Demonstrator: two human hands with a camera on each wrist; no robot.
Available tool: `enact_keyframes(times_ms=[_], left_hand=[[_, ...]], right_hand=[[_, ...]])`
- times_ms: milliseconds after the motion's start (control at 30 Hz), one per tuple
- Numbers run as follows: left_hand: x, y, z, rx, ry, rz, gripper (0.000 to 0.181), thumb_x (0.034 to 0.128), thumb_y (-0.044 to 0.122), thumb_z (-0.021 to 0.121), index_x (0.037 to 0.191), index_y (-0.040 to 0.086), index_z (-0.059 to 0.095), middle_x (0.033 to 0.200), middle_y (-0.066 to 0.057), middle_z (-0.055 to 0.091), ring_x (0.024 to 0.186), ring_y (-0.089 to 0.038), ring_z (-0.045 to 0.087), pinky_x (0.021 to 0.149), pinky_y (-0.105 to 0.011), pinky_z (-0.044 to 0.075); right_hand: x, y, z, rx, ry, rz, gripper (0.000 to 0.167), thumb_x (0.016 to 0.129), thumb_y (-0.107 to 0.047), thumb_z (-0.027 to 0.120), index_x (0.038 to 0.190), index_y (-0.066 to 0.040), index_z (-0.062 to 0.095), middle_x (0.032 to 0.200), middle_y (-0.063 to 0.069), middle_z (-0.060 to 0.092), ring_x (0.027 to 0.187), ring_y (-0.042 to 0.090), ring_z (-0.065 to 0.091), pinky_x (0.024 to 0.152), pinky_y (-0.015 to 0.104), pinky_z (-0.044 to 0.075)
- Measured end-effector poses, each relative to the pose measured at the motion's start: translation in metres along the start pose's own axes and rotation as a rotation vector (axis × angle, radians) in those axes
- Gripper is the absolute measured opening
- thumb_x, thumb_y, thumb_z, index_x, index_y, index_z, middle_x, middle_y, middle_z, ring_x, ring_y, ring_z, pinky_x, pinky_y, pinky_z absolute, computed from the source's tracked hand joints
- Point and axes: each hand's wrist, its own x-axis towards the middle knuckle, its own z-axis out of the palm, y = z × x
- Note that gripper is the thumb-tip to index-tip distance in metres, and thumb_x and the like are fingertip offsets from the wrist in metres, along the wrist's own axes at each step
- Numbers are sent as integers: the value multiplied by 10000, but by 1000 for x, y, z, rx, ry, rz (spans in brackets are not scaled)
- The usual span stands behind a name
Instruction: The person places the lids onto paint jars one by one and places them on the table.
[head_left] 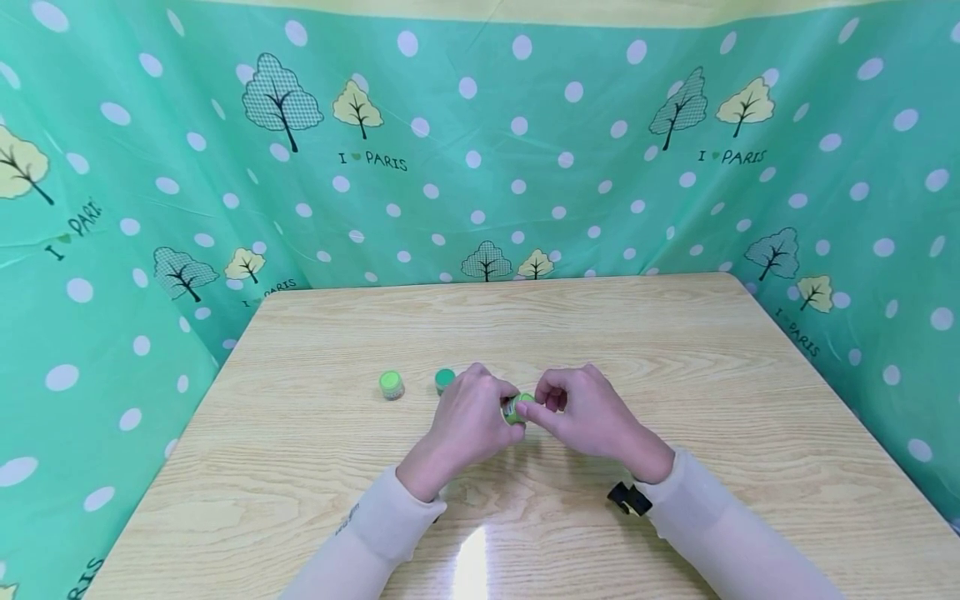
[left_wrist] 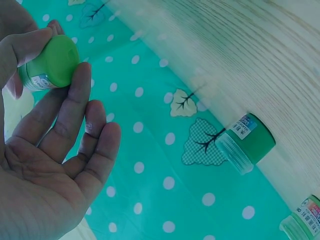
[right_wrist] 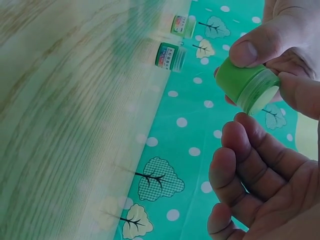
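Note:
My left hand (head_left: 471, 412) grips a small light green paint jar (left_wrist: 55, 62) between thumb and fingers, tilted and raised off the table. In the right wrist view, the jar's clear lid (right_wrist: 260, 92) faces my right hand (right_wrist: 272, 185). The thumb of that hand touches the lid's edge and a fingertip meets its other side, while the remaining fingers are loosely bent. Beyond my left hand stand a dark green paint jar (head_left: 445, 380) and, farther left, another light green paint jar (head_left: 391, 385). Both are upright on the table, and labels show on them in the wrist views.
The wooden table (head_left: 300, 467) reaches back to a green dotted curtain (head_left: 480, 167) with printed trees, which also hangs along both sides. A black buckle (head_left: 629, 498) sits at my right wrist. Light glares off the table's near edge.

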Motion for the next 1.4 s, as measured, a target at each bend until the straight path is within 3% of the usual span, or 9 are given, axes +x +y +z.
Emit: enact_keyframes(times_ms=[133, 333, 433, 533, 733, 967, 1200, 1400], left_hand=[[0, 0, 0, -4, -3, -4, 195, 675, 191, 887, 840, 135, 799, 624, 118, 584, 786, -147, 530, 667, -262, 418], [0, 0, 0, -3, -1, -9, 210, 673, 195, 889, 854, 130, 804, 640, 114, 602, 792, -147, 537, 678, -263, 426], [0, 0, 0, 1, 1, -9, 196, 673, 197, 887, 837, 138, 798, 634, 114, 599, 791, -150, 538, 685, -271, 428], [0, 0, 0, 0, 7, -3, 188, 680, 202, 886, 834, 138, 797, 639, 109, 611, 789, -152, 538, 690, -277, 430], [0, 0, 0, -12, 16, 3, 198, 680, 233, 908, 813, 140, 795, 639, 114, 617, 775, -151, 531, 683, -279, 427], [1, -1, 1, -21, 27, 14, 188, 671, 220, 910, 712, 167, 734, 585, 142, 568, 743, -153, 519, 659, -274, 416], [0, -2, 0, -26, 28, 14, 176, 666, 176, 881, 673, 190, 706, 563, 151, 543, 736, -148, 516, 656, -274, 413], [0, -1, 0, -25, 20, 12, 136, 679, 182, 882, 724, 188, 754, 586, 150, 572, 741, -136, 512, 662, -264, 414]], right_hand=[[0, 0, 1, 30, -8, 16, 330, 914, -425, 760, 695, -219, 623, 593, -121, 541, 529, 68, 490, 531, 268, 433], [0, 2, 1, 31, -9, 38, 352, 908, -461, 756, 693, -219, 617, 592, -108, 540, 532, 77, 490, 523, 260, 425], [0, 2, 0, 20, -1, 42, 314, 892, -461, 774, 748, -214, 644, 650, -100, 568, 595, 107, 520, 564, 275, 444], [0, 2, -1, 10, 18, -3, 259, 860, -410, 820, 886, -181, 701, 772, -83, 631, 704, 160, 571, 682, 316, 452], [0, 3, -4, 32, 11, -138, 408, 782, -241, 895, 1133, -128, 719, 1038, -106, 719, 857, 150, 604, 821, 403, 369], [1, 5, -1, 50, -10, -200, 397, 757, -128, 896, 1115, -150, 726, 1040, -129, 729, 856, 64, 586, 822, 396, 369], [0, 2, -2, 40, -19, -179, 380, 759, -77, 888, 1099, -157, 738, 1016, -147, 725, 859, 66, 578, 833, 388, 369], [0, 1, -2, 14, -5, -159, 297, 782, -139, 889, 1044, -161, 750, 959, -151, 714, 848, 97, 583, 817, 371, 376]])
